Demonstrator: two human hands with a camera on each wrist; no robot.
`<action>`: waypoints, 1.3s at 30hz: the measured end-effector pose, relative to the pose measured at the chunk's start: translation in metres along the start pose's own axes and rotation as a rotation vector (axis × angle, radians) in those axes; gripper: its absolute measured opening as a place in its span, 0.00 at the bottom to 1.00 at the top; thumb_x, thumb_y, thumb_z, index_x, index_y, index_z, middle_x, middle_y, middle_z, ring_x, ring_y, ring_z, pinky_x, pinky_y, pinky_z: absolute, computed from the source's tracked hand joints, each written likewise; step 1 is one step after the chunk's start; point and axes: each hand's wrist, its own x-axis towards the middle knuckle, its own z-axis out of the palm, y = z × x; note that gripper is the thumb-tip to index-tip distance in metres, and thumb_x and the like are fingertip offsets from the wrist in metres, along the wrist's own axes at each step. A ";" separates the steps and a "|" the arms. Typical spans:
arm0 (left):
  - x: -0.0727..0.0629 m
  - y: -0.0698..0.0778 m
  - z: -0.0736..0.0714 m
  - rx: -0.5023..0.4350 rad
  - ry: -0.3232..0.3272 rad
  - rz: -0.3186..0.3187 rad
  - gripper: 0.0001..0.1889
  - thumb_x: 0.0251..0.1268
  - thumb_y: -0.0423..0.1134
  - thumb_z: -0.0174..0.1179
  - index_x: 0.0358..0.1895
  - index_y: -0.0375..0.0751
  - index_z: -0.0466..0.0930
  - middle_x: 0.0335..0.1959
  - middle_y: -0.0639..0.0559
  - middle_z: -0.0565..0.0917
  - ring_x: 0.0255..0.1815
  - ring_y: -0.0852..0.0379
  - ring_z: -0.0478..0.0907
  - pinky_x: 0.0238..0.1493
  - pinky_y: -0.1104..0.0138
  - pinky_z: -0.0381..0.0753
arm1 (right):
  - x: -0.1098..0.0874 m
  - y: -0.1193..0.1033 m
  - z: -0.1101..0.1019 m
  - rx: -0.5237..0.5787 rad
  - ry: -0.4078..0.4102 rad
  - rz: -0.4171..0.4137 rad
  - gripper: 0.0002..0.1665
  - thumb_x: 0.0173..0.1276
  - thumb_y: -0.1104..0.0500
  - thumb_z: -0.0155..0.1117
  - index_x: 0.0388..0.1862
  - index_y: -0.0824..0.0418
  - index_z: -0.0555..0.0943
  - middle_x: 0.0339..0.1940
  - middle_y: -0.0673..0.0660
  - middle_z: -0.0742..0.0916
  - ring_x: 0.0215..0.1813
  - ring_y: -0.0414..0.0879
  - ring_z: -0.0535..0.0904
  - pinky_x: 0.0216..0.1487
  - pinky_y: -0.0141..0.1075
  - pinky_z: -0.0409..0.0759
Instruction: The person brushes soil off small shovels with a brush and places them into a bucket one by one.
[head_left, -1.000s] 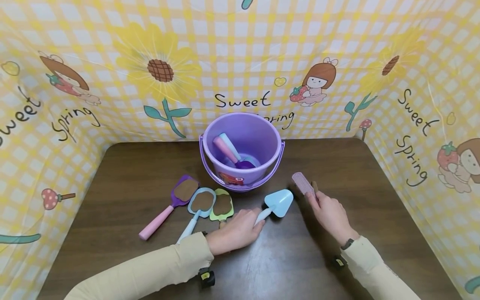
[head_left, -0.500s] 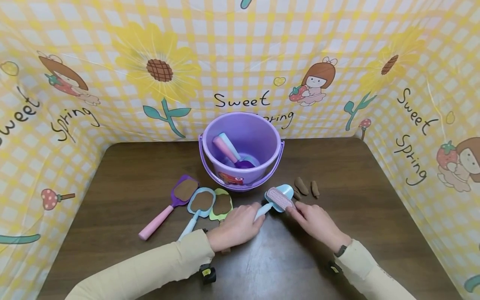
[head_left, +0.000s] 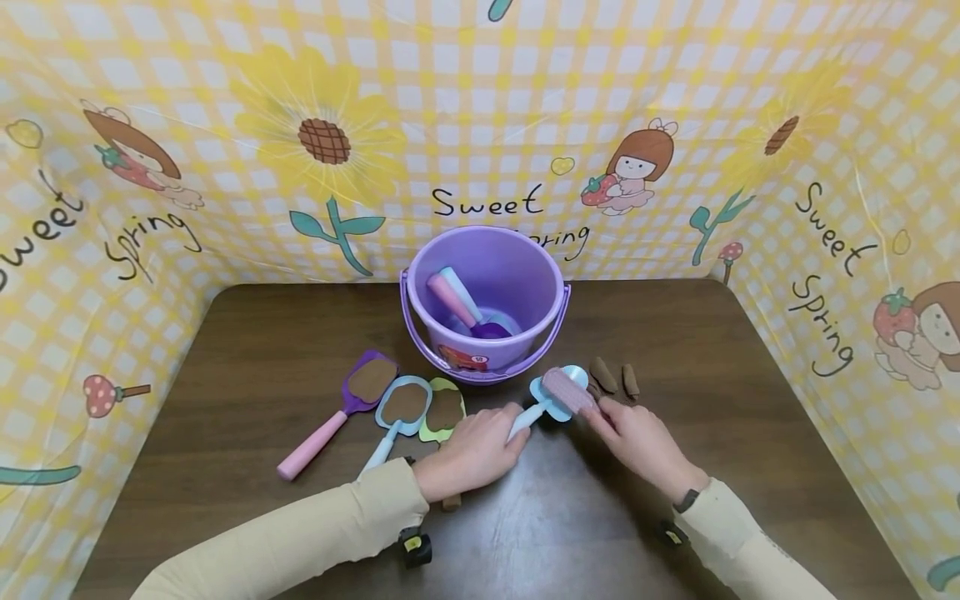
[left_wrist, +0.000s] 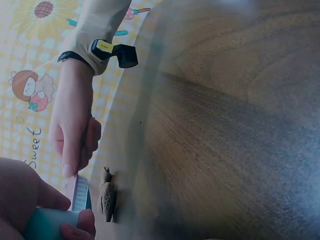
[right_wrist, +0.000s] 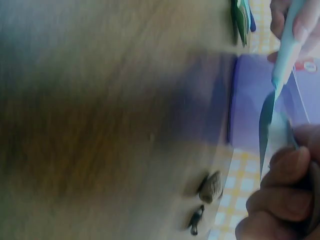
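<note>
My left hand (head_left: 476, 450) grips the pale handle of a light blue trowel (head_left: 530, 422), its blade pointing away to the right. Over that blade, my right hand (head_left: 647, 442) holds a small pinkish brush (head_left: 567, 390), whose textured head covers the blade's middle. In the left wrist view the brush (left_wrist: 76, 190) shows pale bristles on one side. Whether bristles and blade touch, I cannot tell. Just beyond the right hand, brown clay-like lumps (head_left: 629, 381) lie on the table. The right wrist view has the trowel (right_wrist: 287, 50) close to the right hand's curled fingers (right_wrist: 282, 200).
A purple bucket (head_left: 487, 250) stands at the back, with pink and blue handles inside. Left of my hands lie a purple shovel (head_left: 348, 392) with a pink handle, a light blue scoop (head_left: 382, 446) and a green scoop (head_left: 456, 429), each bearing a brown patch. Patterned cloth (head_left: 480, 100) walls the table.
My right hand has carried the brush left, from beside the brown lumps to above the trowel blade. The lumps came into view. My left hand with the trowel has hardly moved.
</note>
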 end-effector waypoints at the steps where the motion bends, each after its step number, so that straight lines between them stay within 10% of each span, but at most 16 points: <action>1: 0.000 0.000 0.000 0.002 0.001 0.000 0.09 0.77 0.38 0.59 0.36 0.41 0.73 0.21 0.54 0.69 0.21 0.57 0.67 0.20 0.65 0.66 | 0.000 -0.001 0.002 0.005 -0.015 -0.013 0.15 0.78 0.52 0.65 0.30 0.55 0.76 0.18 0.45 0.70 0.19 0.39 0.66 0.22 0.34 0.66; 15: -0.004 -0.002 -0.001 -0.073 0.000 -0.009 0.06 0.76 0.36 0.59 0.38 0.40 0.75 0.23 0.54 0.71 0.22 0.58 0.69 0.24 0.65 0.70 | 0.000 0.002 -0.003 -0.055 0.095 0.065 0.17 0.78 0.54 0.65 0.28 0.58 0.73 0.16 0.48 0.69 0.18 0.42 0.66 0.20 0.37 0.65; 23: -0.004 -0.002 0.001 -0.099 -0.005 -0.005 0.06 0.74 0.36 0.63 0.40 0.39 0.75 0.24 0.53 0.72 0.24 0.58 0.70 0.26 0.66 0.72 | -0.003 -0.007 0.004 -0.026 0.027 -0.054 0.17 0.77 0.51 0.66 0.28 0.53 0.73 0.17 0.43 0.68 0.18 0.37 0.64 0.20 0.32 0.64; 34: -0.008 -0.006 0.004 -0.096 0.011 -0.049 0.11 0.71 0.35 0.66 0.51 0.36 0.79 0.34 0.49 0.83 0.30 0.57 0.76 0.33 0.65 0.77 | -0.007 -0.001 -0.003 -0.068 0.100 0.070 0.19 0.78 0.51 0.64 0.27 0.56 0.72 0.16 0.46 0.68 0.18 0.41 0.65 0.19 0.36 0.63; 39: -0.007 -0.005 0.005 -0.087 0.020 -0.010 0.10 0.72 0.35 0.66 0.50 0.37 0.77 0.36 0.50 0.79 0.32 0.57 0.74 0.34 0.66 0.75 | -0.004 -0.009 0.000 -0.042 0.076 -0.017 0.18 0.77 0.51 0.66 0.27 0.53 0.72 0.17 0.44 0.67 0.18 0.39 0.64 0.21 0.34 0.64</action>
